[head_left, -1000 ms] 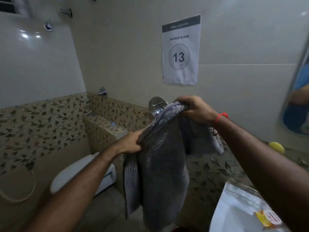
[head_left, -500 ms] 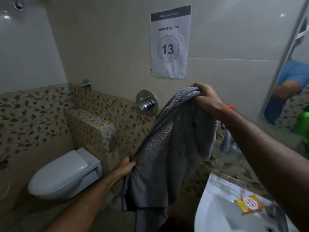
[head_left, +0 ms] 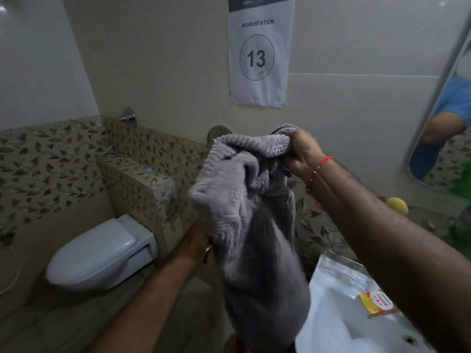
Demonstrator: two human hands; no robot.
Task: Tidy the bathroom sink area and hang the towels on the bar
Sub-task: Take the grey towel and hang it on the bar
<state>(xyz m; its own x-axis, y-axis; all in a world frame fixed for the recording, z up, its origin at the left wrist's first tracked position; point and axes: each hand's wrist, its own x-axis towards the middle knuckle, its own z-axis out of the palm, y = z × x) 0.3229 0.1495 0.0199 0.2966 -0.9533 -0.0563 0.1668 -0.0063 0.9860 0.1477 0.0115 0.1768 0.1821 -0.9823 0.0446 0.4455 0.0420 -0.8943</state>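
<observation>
A grey towel (head_left: 252, 225) hangs bunched in front of me, between the toilet and the sink. My right hand (head_left: 303, 151) grips its top edge, held up near the wall. My left hand (head_left: 196, 242) holds the towel's left side lower down, its fingers partly hidden behind the cloth. A chrome wall fitting (head_left: 215, 132) peeks out just behind the towel's top. No towel bar is visible.
A white sink (head_left: 339, 324) is at lower right with an orange soap packet (head_left: 377, 301) and a clear soap dish (head_left: 344, 271) on its rim. A white toilet (head_left: 102, 250) stands at lower left. A mirror (head_left: 443, 123) and yellow round object (head_left: 396, 205) are at right.
The towel has bunched up more at the top, and my right hand has dropped a little. My left hand stays on the lower left side. The view has shifted slightly.
</observation>
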